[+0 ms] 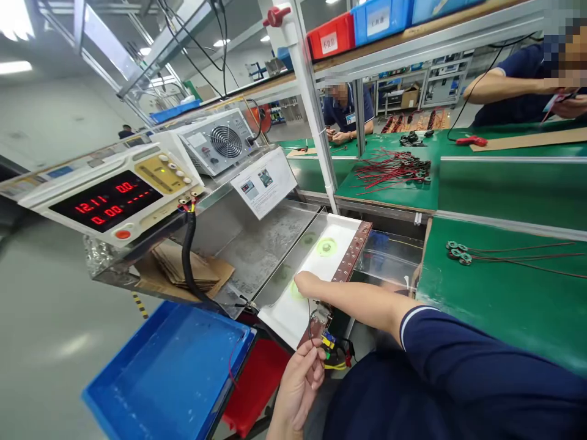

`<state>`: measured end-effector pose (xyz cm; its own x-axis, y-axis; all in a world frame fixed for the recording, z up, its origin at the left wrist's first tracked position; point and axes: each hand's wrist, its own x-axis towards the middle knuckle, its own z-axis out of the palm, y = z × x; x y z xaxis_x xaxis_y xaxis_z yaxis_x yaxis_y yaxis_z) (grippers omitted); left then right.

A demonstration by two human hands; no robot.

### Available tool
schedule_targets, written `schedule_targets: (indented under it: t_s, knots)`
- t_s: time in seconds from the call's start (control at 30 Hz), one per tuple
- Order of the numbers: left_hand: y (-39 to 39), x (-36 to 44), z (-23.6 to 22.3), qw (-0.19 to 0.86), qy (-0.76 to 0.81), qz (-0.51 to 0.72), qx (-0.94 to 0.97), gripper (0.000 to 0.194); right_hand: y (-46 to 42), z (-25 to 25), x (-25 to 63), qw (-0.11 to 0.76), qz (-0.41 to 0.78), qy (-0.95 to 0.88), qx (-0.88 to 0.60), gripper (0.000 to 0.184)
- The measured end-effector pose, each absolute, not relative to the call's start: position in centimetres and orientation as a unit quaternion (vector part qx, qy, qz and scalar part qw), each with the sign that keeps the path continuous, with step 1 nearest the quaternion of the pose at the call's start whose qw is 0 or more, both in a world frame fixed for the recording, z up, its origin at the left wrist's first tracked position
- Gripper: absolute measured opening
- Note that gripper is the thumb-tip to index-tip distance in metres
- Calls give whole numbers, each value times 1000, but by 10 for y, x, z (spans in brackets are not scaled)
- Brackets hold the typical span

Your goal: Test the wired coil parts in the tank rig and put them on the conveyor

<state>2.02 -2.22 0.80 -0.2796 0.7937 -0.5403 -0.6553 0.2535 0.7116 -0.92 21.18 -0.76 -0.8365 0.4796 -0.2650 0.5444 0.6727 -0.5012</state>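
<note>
Wire (310,327) pinched in left fingers (304,362), right fingers (301,282), grip unclear, meter (110,205) reading 12.11, 不良品 bin (331,36)

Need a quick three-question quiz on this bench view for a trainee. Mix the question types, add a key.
1. Multiple choice: what does the upper-left number on the meter read?
A) 5.50
B) 12.11
C) 88.80

2. True or false: the right hand is on the meter's button.

3. Short answer: what does the left hand hold between its fingertips?

Key:
1. B.
2. False; it is at the white board, with its fingertips hidden from view.
3. A thin wire, by the look of it.
</note>
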Motion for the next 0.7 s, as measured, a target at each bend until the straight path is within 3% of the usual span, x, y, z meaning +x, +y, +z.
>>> schedule_targets:
  t_s: [0.33,0.53,0.7]
  knots:
    - [-13,3,9,554,560,609,91,53,214,-22,-32,110,-210,940,246,24]
    - [-5,0,10,494,606,610,127,52,214,-30,-31,92,-219,933,270,20]
    - [-4,-3,1,445,644,602,161,51,216,-27,-19,29,-225,938,263,15]
